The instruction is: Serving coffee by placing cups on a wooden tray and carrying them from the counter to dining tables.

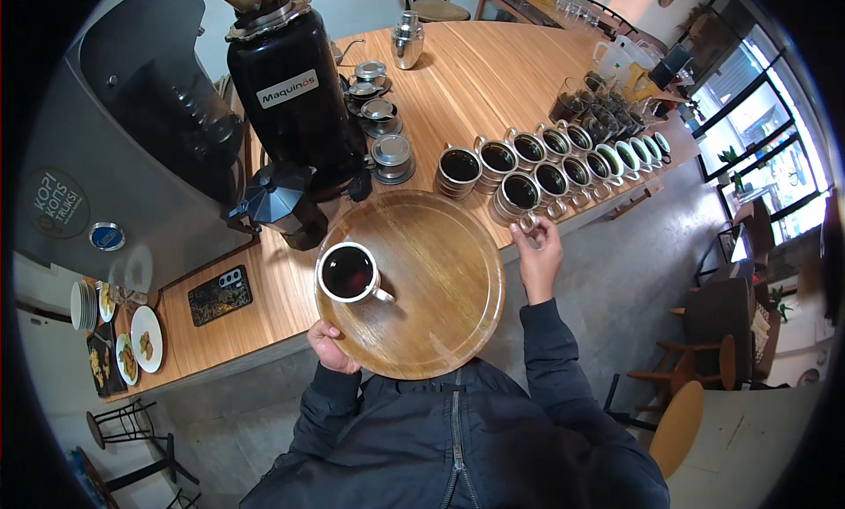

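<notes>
A round wooden tray (431,315) is in front of my body, its left rim in the grip of my left hand (334,346). On the tray's left part stands a white-rimmed cup of dark coffee (348,273), its handle pointing right. My right hand (539,261) is at the counter's front edge, thumb and fingers closed around the handle of the nearest metal cup (519,192), which is full of dark liquid. That cup stands at the near end of two rows of similar filled metal cups (498,157).
White cups (628,157) and glasses (607,113) continue the rows on the wooden counter (484,69). To the left are a black grinder (295,95), a moka pot (283,201), metal drip filters (391,155), a phone (220,295) and food plates (146,338). Chairs (678,430) stand at right.
</notes>
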`<action>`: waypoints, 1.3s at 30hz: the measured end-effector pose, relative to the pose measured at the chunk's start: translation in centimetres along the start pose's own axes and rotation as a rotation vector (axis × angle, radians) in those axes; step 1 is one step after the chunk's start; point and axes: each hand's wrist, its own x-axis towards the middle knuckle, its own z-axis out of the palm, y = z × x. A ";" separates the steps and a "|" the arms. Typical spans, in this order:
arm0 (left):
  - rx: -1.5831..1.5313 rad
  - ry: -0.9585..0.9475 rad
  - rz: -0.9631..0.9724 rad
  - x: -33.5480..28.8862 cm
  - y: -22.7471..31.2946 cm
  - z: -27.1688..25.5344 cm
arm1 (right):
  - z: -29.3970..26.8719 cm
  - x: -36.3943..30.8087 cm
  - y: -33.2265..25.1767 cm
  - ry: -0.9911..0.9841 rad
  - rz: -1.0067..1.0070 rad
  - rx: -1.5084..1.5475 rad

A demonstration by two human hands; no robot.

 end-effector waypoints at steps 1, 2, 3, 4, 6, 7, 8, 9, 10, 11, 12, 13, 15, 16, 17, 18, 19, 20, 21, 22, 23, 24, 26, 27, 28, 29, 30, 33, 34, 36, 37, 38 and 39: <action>0.000 -0.006 0.010 -0.1 0.1 0.0 | 0.4 0.0 0.7 -0.046 -0.010 0.028; 0.001 -0.004 0.013 -0.1 0.1 0.0 | 1.1 0.2 1.5 0.016 0.002 0.103; 0.009 0.006 0.012 -0.1 0.3 0.2 | 1.4 0.4 1.9 0.010 0.004 0.106; 0.016 0.016 0.011 -0.1 0.5 0.3 | 1.5 0.6 2.3 0.004 0.042 0.048; 0.020 0.008 0.022 -0.3 0.7 0.1 | 1.6 1.0 2.6 -0.008 0.081 -0.007; 0.022 -0.004 0.028 -0.4 0.8 0.0 | 1.7 1.1 2.6 0.008 0.072 0.029; 0.024 -0.001 0.033 -0.5 0.9 0.0 | 1.8 1.2 2.6 0.025 0.062 0.064; 0.026 0.007 0.036 -0.5 0.8 0.1 | 1.7 1.2 2.8 0.024 0.063 0.064; 0.028 0.015 0.037 -0.5 0.8 0.3 | 1.6 1.1 3.0 0.061 0.027 0.082; 0.027 0.015 0.035 -0.4 0.7 0.5 | 1.5 1.0 3.2 0.100 -0.010 0.100; 0.027 0.029 0.033 -0.5 0.8 0.7 | 1.5 0.7 2.9 0.097 -0.008 0.100; 0.027 0.043 0.030 -0.6 0.8 0.9 | 1.3 0.4 2.7 0.096 0.010 0.099; 0.020 0.038 0.024 -0.7 0.9 1.0 | 0.8 -0.3 1.9 0.096 0.031 0.098; 0.014 0.032 0.018 -0.7 0.9 1.0 | 0.6 -0.6 1.3 0.075 0.037 0.159; 0.015 0.034 0.016 -0.7 1.0 1.1 | 0.4 -0.9 0.7 0.054 0.043 0.221; 0.026 0.037 0.008 -0.6 1.0 1.2 | 0.1 -0.9 -0.2 0.060 0.044 0.216; 0.039 0.044 -0.001 -0.6 0.9 1.3 | -0.3 -1.0 -1.1 0.036 0.051 0.268; 0.040 0.047 -0.008 -0.6 0.9 1.3 | -0.6 -1.2 -1.9 0.013 0.058 0.320; 0.040 0.066 -0.016 -0.5 0.8 1.3 | -1.0 -1.2 -2.7 0.019 0.063 0.317; 0.041 0.083 -0.022 -0.3 0.7 1.3 | -1.1 -1.1 -3.4 -0.018 0.067 0.348; 0.044 0.082 -0.028 -0.2 0.6 1.1 | -1.4 -1.1 -4.3 -0.055 0.070 0.381; 0.036 0.064 -0.040 -0.1 0.6 1.0 | -1.6 -1.2 -5.5 -0.084 0.104 0.345; 0.032 0.045 -0.055 -0.1 0.6 0.8 | -1.2 -1.9 -6.4 -0.123 0.088 0.304; 0.021 0.043 -0.061 -0.1 0.5 1.0 | -1.1 -2.2 -6.9 -0.168 0.069 0.261; 0.011 0.042 -0.067 -0.2 0.4 1.1 | -0.9 -2.6 -7.5 -0.190 0.052 0.122; 0.013 0.040 -0.070 -0.1 0.5 1.2 | -0.5 -3.3 -8.3 -0.217 0.060 0.149; 0.018 0.030 -0.084 -0.1 0.5 1.3 | 0.0 -4.0 -8.9 -0.252 0.053 0.181; 0.028 0.011 -0.103 0.2 0.5 1.4 | 2.0 -5.6 -7.4 -0.289 0.043 0.332; 0.030 0.004 -0.106 0.3 0.5 1.4 | 2.4 -6.1 -7.4 -0.322 0.066 0.310; 0.015 -0.011 -0.101 0.3 0.5 1.4 | 3.5 -7.2 -7.3 -0.355 0.042 0.286; -0.003 -0.028 -0.096 0.3 0.5 1.3 | 4.0 -7.7 -7.8 -0.366 0.031 0.252; -0.001 -0.026 -0.095 0.2 0.7 1.3 | 4.6 -8.2 -8.0 -0.367 0.033 0.253; -0.006 -0.022 -0.105 0.2 0.7 1.4 | 4.9 -8.6 -8.3 -0.409 0.031 0.242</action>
